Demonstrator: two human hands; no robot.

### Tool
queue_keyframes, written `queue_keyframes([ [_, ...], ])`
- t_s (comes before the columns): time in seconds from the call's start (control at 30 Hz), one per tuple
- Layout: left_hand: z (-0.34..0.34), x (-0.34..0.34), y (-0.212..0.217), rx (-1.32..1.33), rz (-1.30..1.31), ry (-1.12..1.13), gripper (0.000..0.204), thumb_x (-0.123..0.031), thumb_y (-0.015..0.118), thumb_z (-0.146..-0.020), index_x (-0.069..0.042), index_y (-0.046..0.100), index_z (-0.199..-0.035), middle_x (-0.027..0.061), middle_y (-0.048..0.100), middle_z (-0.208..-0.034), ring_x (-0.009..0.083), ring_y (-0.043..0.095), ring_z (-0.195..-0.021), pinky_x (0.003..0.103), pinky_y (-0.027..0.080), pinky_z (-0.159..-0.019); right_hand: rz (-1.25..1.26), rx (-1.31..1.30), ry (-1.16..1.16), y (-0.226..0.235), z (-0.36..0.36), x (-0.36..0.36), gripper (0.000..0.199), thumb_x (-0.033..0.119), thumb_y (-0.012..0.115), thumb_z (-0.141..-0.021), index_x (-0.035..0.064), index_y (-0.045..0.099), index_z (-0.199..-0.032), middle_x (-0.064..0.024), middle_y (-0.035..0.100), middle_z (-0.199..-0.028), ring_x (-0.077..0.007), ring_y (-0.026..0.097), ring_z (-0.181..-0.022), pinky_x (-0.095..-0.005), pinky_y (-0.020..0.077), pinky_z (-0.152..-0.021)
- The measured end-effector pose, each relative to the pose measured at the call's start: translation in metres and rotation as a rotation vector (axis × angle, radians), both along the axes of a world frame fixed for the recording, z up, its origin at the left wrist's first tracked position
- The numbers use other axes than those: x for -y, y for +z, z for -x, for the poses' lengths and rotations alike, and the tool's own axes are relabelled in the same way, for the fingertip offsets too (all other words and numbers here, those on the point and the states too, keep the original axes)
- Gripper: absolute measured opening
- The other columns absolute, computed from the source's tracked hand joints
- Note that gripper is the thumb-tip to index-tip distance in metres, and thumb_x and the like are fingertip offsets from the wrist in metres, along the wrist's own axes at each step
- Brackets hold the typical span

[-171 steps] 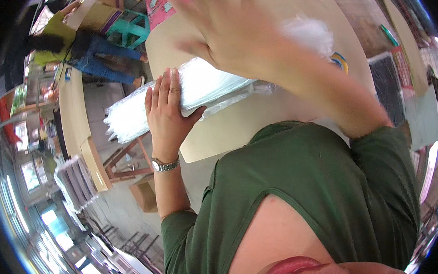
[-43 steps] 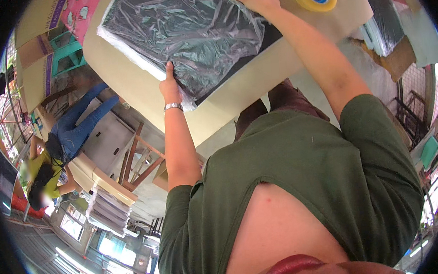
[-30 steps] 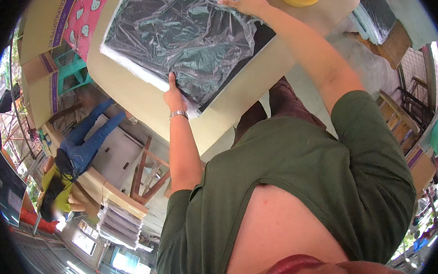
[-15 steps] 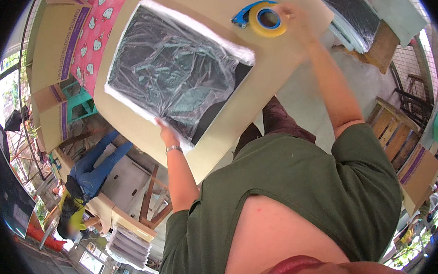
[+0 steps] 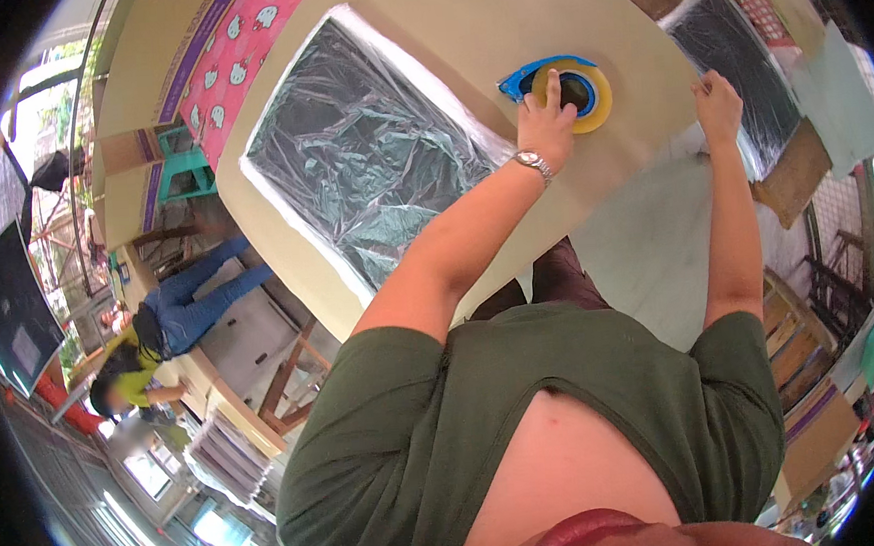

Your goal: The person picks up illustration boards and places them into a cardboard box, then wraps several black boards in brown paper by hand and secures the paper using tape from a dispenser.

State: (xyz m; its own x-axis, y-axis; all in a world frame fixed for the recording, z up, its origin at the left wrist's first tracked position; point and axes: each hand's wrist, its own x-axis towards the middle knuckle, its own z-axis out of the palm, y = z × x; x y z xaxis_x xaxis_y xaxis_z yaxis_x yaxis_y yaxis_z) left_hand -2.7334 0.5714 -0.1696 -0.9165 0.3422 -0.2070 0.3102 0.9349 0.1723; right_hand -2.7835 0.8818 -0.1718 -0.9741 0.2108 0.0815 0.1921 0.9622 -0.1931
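Note:
A blue tape dispenser (image 5: pixel 517 80) with a wide yellowish tape roll (image 5: pixel 600 106) rests on the tan tabletop (image 5: pixel 635 81). My left hand (image 5: pixel 546 131), a watch at its wrist, grips the roll, with fingers over its core. Off the table's right edge, my right hand (image 5: pixel 719 111) is held up with its fingers pinched together; whatever lies between them is too small to make out. To the left of the dispenser, a flat black board in crinkled clear plastic (image 5: pixel 360 158) with white edges lies on the table. My left forearm crosses over its lower right corner.
A second plastic-wrapped dark panel (image 5: pixel 739 64) is past the table's right side. Cardboard boxes (image 5: pixel 149 60), a pink patterned cloth (image 5: pixel 234 65) and a green stool (image 5: pixel 185 168) are at the left. Farther left, a person in blue jeans (image 5: pixel 193 298) stands by another table.
My left hand has left the wrapped board's near edge and moved right onto the tape roll. My right hand has come off the roll and moved right, away from it.

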Motion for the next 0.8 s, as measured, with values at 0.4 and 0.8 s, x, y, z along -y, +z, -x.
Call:
queue_keyframes([
  [0.4, 0.019, 0.001, 0.137, -0.249, -0.665, 0.259, 0.043, -0.026, 0.075, -0.070, -0.009, 0.061, -0.107, 0.0223, 0.024, -0.143, 0.0384, 0.060, -0.093, 0.042, 0.051, -0.077, 0.999, -0.009, 0.566, 0.030, -0.130, 0.240, 0.015, 0.012, 0.059, -0.080, 0.0035, 0.057, -0.092, -0.0073, 0.056, -0.090, -0.0226, 0.054, -0.087, -0.0366, 0.0429, -0.079],
  [0.8, -0.003, 0.030, 0.047, 0.117, -0.376, -0.033, 0.048, -0.020, 0.067, -0.076, -0.018, 0.051, -0.121, 0.0144, 0.033, -0.143, 0.0307, 0.059, -0.101, 0.040, 0.051, -0.080, 1.583, 0.983, 0.760, 0.059, -0.249, 0.380, 0.025, 0.023, 0.061, -0.085, 0.0026, 0.059, -0.099, -0.0135, 0.060, -0.099, -0.0265, 0.055, -0.090, -0.0394, 0.0438, -0.079],
])
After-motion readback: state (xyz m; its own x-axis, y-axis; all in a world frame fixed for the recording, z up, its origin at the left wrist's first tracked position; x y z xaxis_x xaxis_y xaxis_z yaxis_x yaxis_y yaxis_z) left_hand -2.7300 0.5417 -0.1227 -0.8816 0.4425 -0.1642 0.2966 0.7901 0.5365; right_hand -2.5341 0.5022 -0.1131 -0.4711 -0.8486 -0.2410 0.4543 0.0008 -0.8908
